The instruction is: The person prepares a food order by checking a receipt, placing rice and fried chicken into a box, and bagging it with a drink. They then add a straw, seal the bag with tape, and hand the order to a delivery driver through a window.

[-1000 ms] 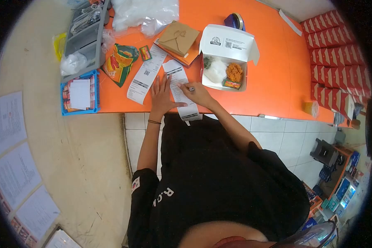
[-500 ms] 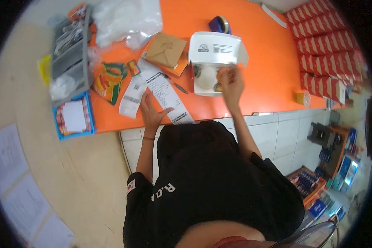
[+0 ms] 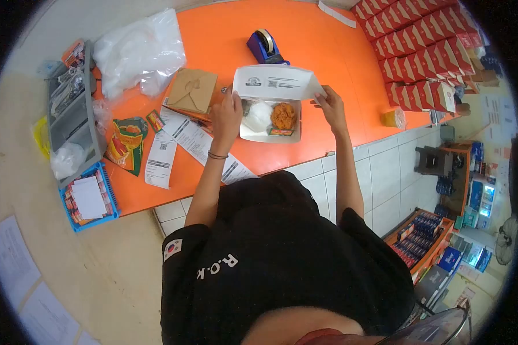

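On the orange table lies a white takeaway box [image 3: 270, 138] with its lid [image 3: 279, 80] raised and leaning forward over the back. Inside are a mound of white rice [image 3: 257, 117], a piece of fried chicken [image 3: 283, 115] and a small sauce sachet [image 3: 281, 132]. My left hand [image 3: 227, 117] is closed at the lid's left edge. At the right edge of the lid, my right hand [image 3: 331, 110] pinches the flap between thumb and fingers. Two long printed receipts [image 3: 181, 129] lie to the left, and a brown paper box [image 3: 192, 90] sits behind my left hand.
A blue tape dispenser [image 3: 265, 47] stands behind the box. Stacked red cartons [image 3: 423, 63] line the right end. On the left are plastic bags [image 3: 141, 54], a grey tray [image 3: 75, 121], a blue basket [image 3: 89, 198] and a sauce pouch [image 3: 126, 144]. A tape roll [image 3: 393, 118] sits near the edge.
My left hand has gone from the receipts to the lid's left side. My right hand has left the food for the lid's right side. The lid now tilts further forward.
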`<state>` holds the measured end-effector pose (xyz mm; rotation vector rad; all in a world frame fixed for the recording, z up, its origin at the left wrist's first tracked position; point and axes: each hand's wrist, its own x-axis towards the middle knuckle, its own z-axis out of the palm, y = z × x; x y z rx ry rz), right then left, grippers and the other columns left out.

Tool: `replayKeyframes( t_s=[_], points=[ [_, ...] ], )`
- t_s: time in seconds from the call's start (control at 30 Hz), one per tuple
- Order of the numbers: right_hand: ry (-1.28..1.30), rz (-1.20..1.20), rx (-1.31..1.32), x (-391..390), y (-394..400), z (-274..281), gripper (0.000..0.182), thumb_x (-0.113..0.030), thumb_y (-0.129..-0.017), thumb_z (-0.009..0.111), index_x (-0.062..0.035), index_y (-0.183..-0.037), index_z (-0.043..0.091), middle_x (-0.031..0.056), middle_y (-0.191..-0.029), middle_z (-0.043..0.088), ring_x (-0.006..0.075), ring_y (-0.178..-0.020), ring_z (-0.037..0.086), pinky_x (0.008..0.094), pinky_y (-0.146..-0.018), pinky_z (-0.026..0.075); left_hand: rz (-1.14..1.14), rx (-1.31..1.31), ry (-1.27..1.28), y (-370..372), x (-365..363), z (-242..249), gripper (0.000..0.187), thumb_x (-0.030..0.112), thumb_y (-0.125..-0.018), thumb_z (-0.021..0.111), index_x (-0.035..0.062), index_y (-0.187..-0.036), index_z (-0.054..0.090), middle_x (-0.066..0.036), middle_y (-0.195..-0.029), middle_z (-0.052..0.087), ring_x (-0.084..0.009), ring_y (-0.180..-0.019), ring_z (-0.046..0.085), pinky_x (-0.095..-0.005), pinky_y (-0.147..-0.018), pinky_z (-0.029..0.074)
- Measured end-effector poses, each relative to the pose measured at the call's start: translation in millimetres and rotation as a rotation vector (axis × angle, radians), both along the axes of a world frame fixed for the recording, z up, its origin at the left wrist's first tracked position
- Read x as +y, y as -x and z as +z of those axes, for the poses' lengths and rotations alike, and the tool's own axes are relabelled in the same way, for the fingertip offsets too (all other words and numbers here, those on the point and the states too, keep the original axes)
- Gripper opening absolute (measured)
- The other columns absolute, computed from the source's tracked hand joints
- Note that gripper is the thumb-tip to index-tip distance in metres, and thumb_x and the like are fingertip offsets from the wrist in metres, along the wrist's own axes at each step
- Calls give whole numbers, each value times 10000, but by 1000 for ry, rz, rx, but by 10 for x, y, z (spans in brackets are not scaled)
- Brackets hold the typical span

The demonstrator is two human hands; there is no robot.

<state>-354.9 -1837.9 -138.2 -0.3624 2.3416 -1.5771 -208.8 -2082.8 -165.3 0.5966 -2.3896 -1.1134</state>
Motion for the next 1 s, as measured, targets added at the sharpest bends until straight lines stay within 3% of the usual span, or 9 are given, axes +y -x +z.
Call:
replayKeyframes(
  t_s=[0.13,0.2,0.33,0.43,0.57,0.73,0.83,0.93,1.0],
  points=[
    [-23,-22,351,400,-33,-112,177,-103,-922,563,-5,-1066,590,123,-915,676,226,-866,671,323,-776,506,-216,159,231,-184,17,176,268,106,-924,479,64,-1175,562,-170,-870,663,-347,-747,646,-447,-626,508],
    [-216,-101,563,508,-243,-149,137,-60,-919,552,-11,-1041,589,110,-930,678,213,-911,657,327,-811,496,-227,125,191,-299,209,-214,269,92,-924,481,77,-1181,559,-168,-907,663,-346,-775,648,-439,-650,514],
    [-56,-89,384,636,-492,-598,217,-18,-935,501,-23,-1148,538,157,-912,623,202,-906,600,348,-804,483,-165,154,-102,-475,911,-432,364,48,-890,531,133,-1244,531,-180,-993,658,-336,-854,657,-393,-728,530],
    [216,-154,165,719,-503,-753,308,-167,-990,466,-67,-1281,453,136,-1152,582,208,-1067,547,359,-892,466,-147,103,-320,-405,1115,-297,459,48,-875,555,180,-1309,488,-183,-1033,649,-330,-892,662,-351,-745,534],
    [76,-11,95,732,-592,-409,404,-75,-962,459,-55,-1361,395,153,-1182,581,202,-1098,545,331,-931,435,-226,4,-475,-463,1057,-227,521,63,-864,597,117,-1357,435,-180,-1181,603,-302,-1070,622,-389,-938,479],
    [117,391,-150,1030,-542,-481,581,-101,-898,592,-116,-1421,338,127,-1467,307,253,-1359,300,403,-1094,294,-341,-181,-61,-560,1203,-360,765,304,-800,735,110,-1422,335,-207,-1513,208,-337,-1412,209,-479,-1121,239],
    [215,381,-363,1061,-472,-563,499,-72,-869,634,-100,-1342,475,104,-1488,265,271,-1380,269,406,-1098,290,-298,-17,-387,-456,1254,-547,723,272,-797,744,128,-1407,382,-193,-1536,159,-327,-1420,191,-436,-1124,245],
    [291,200,-151,1043,-462,-959,166,-104,-830,699,-72,-992,707,111,-1474,283,277,-1373,295,434,-1094,312,-245,113,-584,-362,1237,-724,651,243,-785,758,124,-1357,470,-193,-1521,212,-320,-1408,231,-420,-1111,274],
    [271,236,-78,971,-476,-1022,182,-95,-825,703,-69,-1005,696,101,-1480,261,270,-1351,331,428,-1078,338,-229,85,-521,-369,1170,-749,581,230,-785,759,118,-1306,525,-194,-1513,235,-319,-1398,256,-413,-1102,290]
  ],
)
